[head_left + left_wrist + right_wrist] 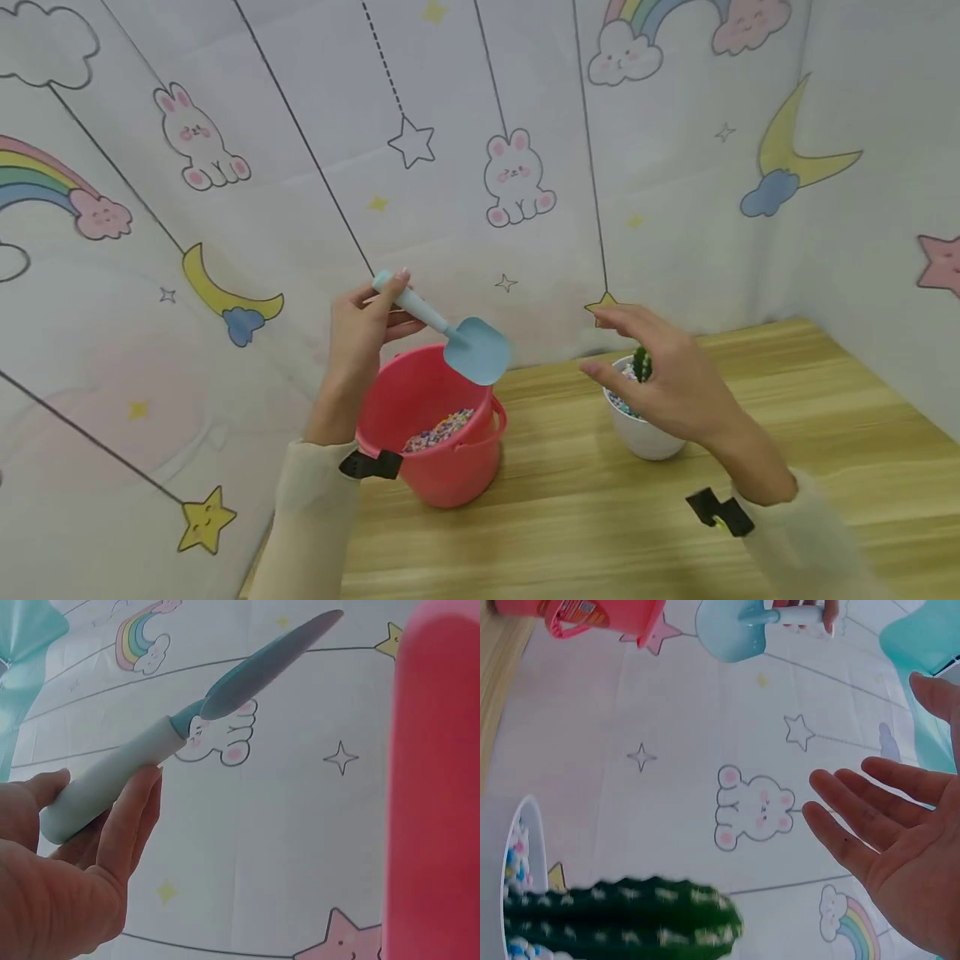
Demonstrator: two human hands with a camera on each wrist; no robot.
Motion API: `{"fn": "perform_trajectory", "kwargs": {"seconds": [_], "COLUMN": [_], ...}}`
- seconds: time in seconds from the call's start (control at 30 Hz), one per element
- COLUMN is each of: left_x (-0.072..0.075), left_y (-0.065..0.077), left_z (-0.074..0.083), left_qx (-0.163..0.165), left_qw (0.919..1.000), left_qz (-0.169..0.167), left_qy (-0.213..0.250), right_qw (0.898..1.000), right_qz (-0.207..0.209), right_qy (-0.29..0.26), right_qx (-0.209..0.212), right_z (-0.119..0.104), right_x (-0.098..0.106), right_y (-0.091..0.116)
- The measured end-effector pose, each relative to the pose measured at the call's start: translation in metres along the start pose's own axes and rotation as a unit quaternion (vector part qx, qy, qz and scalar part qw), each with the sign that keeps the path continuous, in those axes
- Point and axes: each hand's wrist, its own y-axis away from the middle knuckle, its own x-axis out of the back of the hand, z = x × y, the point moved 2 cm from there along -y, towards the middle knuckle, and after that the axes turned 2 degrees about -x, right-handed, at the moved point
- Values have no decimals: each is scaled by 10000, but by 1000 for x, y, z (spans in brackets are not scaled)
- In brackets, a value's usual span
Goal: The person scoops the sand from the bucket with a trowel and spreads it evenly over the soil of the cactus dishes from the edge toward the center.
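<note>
My left hand [362, 325] pinches the pale handle of a light blue toy shovel [478, 352] between thumb and fingers. The shovel's blade tilts down to the right, over the rim of a red bucket [457, 475]. Small multicoloured beads [441, 431] lie inside the bucket. In the left wrist view the shovel [274, 664] points up and right, beside the bucket's wall. My right hand [667, 379] is held up with nothing in it, thumb and fingers spread apart. Behind it stands a white pot [648, 439] with a green cactus [630, 919] in multicoloured granules.
The bucket and pot stand on a wood-grain table [570, 508]. Close behind hangs a pale cloth backdrop [450, 250] printed with rabbits, stars, moons and rainbows. It also closes off the left and right sides. The bucket's red handle [491, 429] hangs down on its right side.
</note>
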Motion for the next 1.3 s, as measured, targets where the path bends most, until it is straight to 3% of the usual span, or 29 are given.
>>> {"fn": "perform_trajectory", "kwargs": {"seconds": [0.23,0.37,0.57,0.73,0.87,0.93,1.0,1.13,1.3], "left_x": [36,46,50,51,50,49,48,46,38], "left_y": [0,-3,-12,-17,-19,-20,-19,-19,-26], "left_z": [0,-7,-24,-36,-48,-55,-62,-71,-75], "left_qx": [105,256,407,439,600,752,961,1385,1708], "left_qw": [9982,9908,9679,9538,9420,9323,9220,9014,8884], "left_qz": [62,100,-219,-377,-736,-936,-1030,-1094,-1133], "left_qy": [-592,-1324,-2470,-2947,-3219,-3412,-3607,-3953,-4107], "right_qw": [9974,9954,9851,9761,9687,9630,9570,9419,9277], "right_qz": [-566,-907,-1680,-2091,-2388,-2575,-2759,-3103,-3367], "right_qy": [-292,-212,55,30,-143,-182,-36,764,1329], "right_qx": [343,206,-375,-585,-662,-777,-891,-1039,-910], "right_z": [-19,-17,-14,-12,-11,-12,-14,-22,-24], "right_x": [-44,-76,-118,-141,-152,-157,-163,-175,-189], "right_y": [-20,-28,-35,-38,-41,-42,-42,-43,-43]}}
